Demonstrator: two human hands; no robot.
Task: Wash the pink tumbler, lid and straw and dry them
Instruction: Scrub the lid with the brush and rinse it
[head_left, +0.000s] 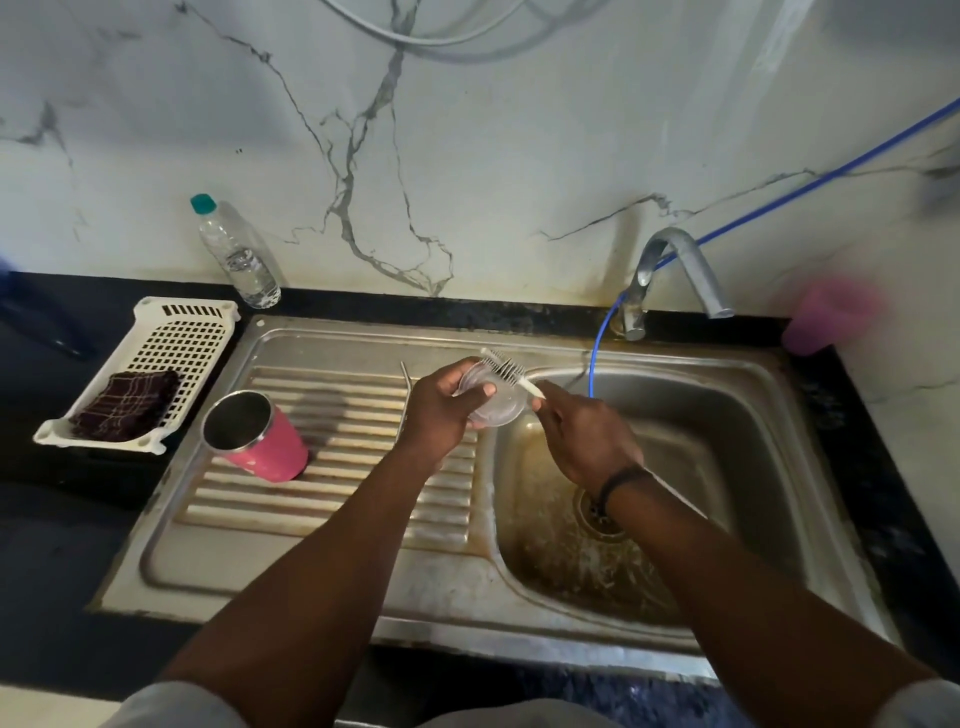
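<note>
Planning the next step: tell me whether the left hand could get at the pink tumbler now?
Probably not yet: the left hand grips the lid. The pink tumbler stands unobstructed beside it on the drainboard.

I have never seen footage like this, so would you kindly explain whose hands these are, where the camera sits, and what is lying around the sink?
There is no machine here: a person wears a wide-angle camera on the head, so the single picture looks forward and down along both forearms. The left hand holds a clear round lid over the edge of the steel sink. The right hand grips the handle of a small white brush, whose bristles lie against the lid. On the ribbed draining board stands the pink tumbler, open end up, with a thin metal straw lying beside the left hand. To the left, a white basket holds a folded dark checked cloth, and a water bottle stands by the wall. Behind the basin is the tap; no water is visibly running from it.
</note>
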